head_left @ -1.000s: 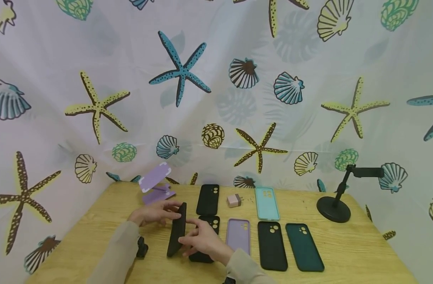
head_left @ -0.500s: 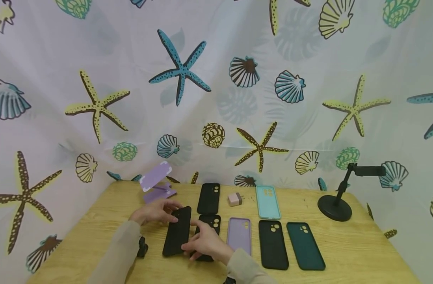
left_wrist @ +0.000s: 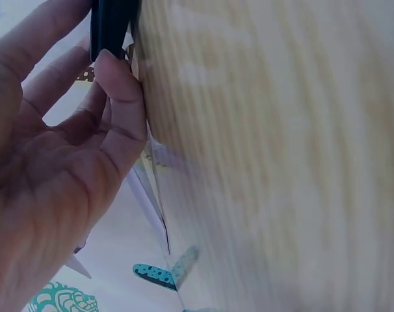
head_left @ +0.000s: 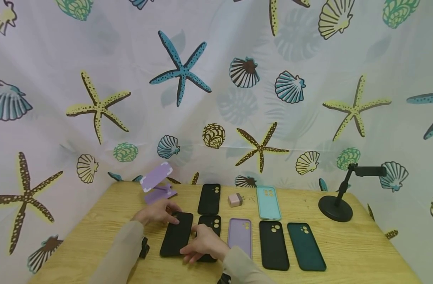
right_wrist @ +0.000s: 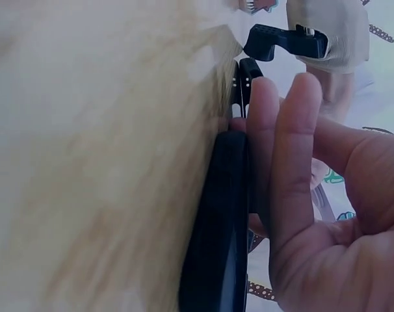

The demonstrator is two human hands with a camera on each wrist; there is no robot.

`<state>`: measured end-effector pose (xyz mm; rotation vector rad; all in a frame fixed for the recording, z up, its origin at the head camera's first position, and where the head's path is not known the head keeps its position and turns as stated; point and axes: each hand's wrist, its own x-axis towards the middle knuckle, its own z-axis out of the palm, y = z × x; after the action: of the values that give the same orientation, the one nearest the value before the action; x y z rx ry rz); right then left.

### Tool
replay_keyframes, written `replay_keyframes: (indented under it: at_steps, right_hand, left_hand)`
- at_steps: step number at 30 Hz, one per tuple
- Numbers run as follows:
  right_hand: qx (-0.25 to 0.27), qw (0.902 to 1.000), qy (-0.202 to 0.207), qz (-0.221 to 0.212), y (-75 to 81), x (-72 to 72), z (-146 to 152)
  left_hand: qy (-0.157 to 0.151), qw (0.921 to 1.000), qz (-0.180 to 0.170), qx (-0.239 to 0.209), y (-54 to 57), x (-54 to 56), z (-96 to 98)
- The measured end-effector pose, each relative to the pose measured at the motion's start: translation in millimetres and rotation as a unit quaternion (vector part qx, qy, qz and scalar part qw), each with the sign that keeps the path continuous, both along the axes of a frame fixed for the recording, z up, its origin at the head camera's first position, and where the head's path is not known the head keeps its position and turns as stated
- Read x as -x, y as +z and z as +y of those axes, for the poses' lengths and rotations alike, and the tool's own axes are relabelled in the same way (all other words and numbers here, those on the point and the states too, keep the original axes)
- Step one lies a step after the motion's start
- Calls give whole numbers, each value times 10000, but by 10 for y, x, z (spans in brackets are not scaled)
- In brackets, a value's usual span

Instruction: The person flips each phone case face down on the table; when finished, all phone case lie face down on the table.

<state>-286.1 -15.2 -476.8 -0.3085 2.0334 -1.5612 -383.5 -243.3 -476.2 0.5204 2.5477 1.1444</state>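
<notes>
A plain black phone case [head_left: 176, 235] lies at a slant close over the wooden table, between my two hands. My left hand [head_left: 157, 213] holds its top end, the thumb on the upper face; in the left wrist view the dark case edge [left_wrist: 110, 29] meets the fingertips. At the lower right edge my right hand [head_left: 208, 241] grips it with thumb and fingers. The right wrist view shows the case's end with small holes [right_wrist: 242, 84] beyond the fingers. Partly under my right hand is a second black case [head_left: 210, 223] with camera cutouts. The held case's top left corner is hidden.
On the table stand a purple phone stand [head_left: 157, 183] and a black stand [head_left: 335, 208]. Also there are a black case [head_left: 209, 199], a pink charger [head_left: 234, 200], a light blue case [head_left: 268, 203], a purple case [head_left: 239, 236], another black case [head_left: 274, 244] and a dark green case [head_left: 306, 246].
The held case has turned from standing nearly on edge to lying nearly flat, its broad face now upward. Both hands have followed it down slightly. The other cases have not moved.
</notes>
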Motion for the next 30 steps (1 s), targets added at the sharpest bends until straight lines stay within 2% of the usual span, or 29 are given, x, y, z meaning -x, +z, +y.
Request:
replay_keyframes:
  at_steps: [7,15,24,26,30]
  right_hand:
    - [-202,9998,-22,10,1,15,-7]
    - [-302,9995,54,38,1,45,5]
    - [-58,9996,238,173,32,40,98]
    - [109,9991,299,278,47,48,144]
    - [421,9975,357,447,74,71,242]
  left_hand:
    - [18,9999,-114,-16,-11,-15,-3]
    - [140,9996,-47,244,-18,0,-19]
    - [149,9991,-6,404,40,-31,1]
    - [126,9992,114,366,63,-35,24]
    - [225,9975,632,223,89,-34,102]
